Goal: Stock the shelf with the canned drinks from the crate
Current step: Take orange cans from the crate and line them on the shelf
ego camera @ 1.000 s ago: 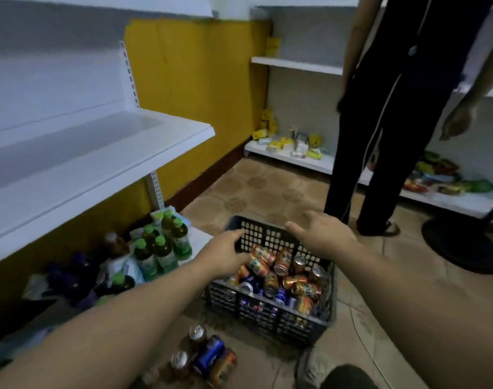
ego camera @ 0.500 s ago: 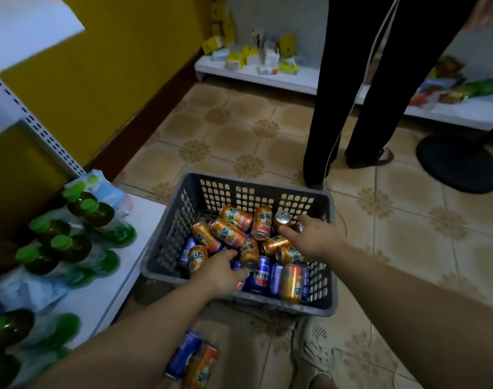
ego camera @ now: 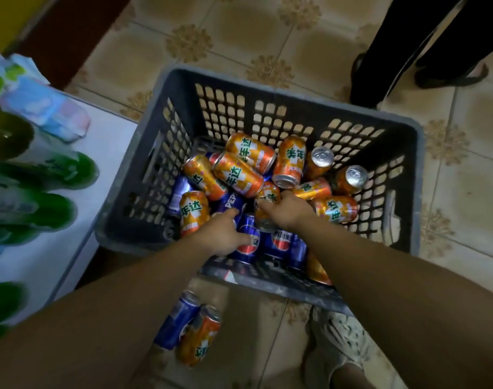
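A dark grey lattice crate [ego camera: 267, 85] stands on the tiled floor with several orange and blue drink cans lying loose in it. My left hand [ego camera: 221, 234] reaches into the near side, its fingers curled over a blue cola can [ego camera: 249, 244]. Just to its right, my right hand [ego camera: 288, 211] grips an orange can [ego camera: 269, 196] in the middle of the pile. The low white shelf [ego camera: 105, 164] lies directly left of the crate.
Green-capped bottles [ego camera: 43, 169] and a pale packet [ego camera: 46, 108] fill the low shelf. A blue can [ego camera: 178, 321] and an orange can [ego camera: 202, 336] lie on the floor before the crate. A person's black-trousered legs [ego camera: 394, 51] stand behind it; my shoe [ego camera: 335, 341] is near.
The view has tipped down onto the crate. Both hands have gone from its rim down among the cans, the left onto a blue can and the right leftward onto an orange one.
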Demonstrator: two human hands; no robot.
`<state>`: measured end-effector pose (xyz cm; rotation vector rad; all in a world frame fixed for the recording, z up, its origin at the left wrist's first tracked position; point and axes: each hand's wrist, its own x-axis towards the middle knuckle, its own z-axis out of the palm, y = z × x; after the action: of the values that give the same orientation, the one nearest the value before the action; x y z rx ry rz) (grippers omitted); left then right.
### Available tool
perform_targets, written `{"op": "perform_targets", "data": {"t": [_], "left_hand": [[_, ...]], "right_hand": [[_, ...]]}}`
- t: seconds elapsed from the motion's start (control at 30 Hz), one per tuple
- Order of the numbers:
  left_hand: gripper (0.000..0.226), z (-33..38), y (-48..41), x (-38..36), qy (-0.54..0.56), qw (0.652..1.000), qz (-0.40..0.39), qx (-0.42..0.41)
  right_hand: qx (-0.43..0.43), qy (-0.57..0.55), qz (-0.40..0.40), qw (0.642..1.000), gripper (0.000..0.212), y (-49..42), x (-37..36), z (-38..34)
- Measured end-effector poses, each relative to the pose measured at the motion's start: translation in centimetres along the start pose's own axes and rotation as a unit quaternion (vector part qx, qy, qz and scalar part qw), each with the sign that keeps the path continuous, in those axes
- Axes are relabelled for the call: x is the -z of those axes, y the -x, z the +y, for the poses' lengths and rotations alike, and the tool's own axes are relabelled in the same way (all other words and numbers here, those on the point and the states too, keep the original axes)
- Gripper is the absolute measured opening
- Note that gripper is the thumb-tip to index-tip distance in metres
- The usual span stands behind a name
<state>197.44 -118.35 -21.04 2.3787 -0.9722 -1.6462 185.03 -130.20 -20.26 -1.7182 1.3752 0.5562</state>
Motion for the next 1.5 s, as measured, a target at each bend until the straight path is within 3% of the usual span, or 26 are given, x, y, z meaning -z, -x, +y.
{"op": "perform_targets", "data": {"t": [0.13, 0.27, 0.4, 0.53, 0.6, 0.67, 0.77, 0.9, 1.13, 1.33, 1.5], "left_hand": [[0.090, -0.4, -0.7, 0.0, 0.013, 1.000, -0.021, 0.000], [0.087, -0.2, 0.6, 0.2, 0.038, 0.999, -0.009, -0.007], [0.088, 0.8, 3.7, 1.1, 0.062, 0.996, 0.035, -0.046], [0.103, 2.7, 9.3, 2.5, 0.154, 0.977, 0.104, -0.103], [0.103, 3.8, 12.7, 3.5, 0.227, 0.957, 0.123, -0.135], [0.085, 4.6, 16.5, 4.8, 0.304, 0.924, 0.168, -0.160], [0.066, 5.9, 22.9, 7.3, 0.365, 0.863, 0.286, -0.199], [0.064, 6.9, 31.0, 10.1, 0.406, 0.803, 0.364, -0.242], [0.074, 2.4, 46.2, 13.0, 0.375, 0.764, 0.441, -0.285], [0.090, -4.8, 57.7, 14.3, 0.376, 0.732, 0.511, -0.247], [0.067, -12.7, 65.9, 13.3, 0.320, 0.743, 0.563, -0.169]], "right_hand": [[-0.049, 0.003, 0.000, 0.999, 0.098, -1.7, -2.2, -0.9], [-0.048, 0.010, 0.042, 0.998, 0.090, -0.6, -1.5, -1.2], [0.026, -0.012, 0.086, 0.996, 0.070, 4.2, 2.3, -1.7], [0.163, -0.048, 0.091, 0.981, 0.062, 11.1, 6.5, -4.3], [0.231, -0.049, 0.104, 0.966, 0.066, 15.0, 8.5, -6.4], [0.282, -0.120, 0.106, 0.946, 0.072, 19.2, 10.3, -8.7], [0.330, -0.243, 0.133, 0.902, 0.083, 25.5, 11.6, -11.6], [0.389, -0.361, 0.124, 0.839, 0.071, 32.8, 11.5, -15.8], [0.511, -0.279, 0.063, 0.811, 0.095, 46.6, 10.7, -23.2], [0.607, -0.193, 0.017, 0.770, 0.069, 56.9, 5.1, -29.8], [0.653, -0.137, -0.040, 0.744, 0.064, 62.5, -2.1, -34.0]]}}
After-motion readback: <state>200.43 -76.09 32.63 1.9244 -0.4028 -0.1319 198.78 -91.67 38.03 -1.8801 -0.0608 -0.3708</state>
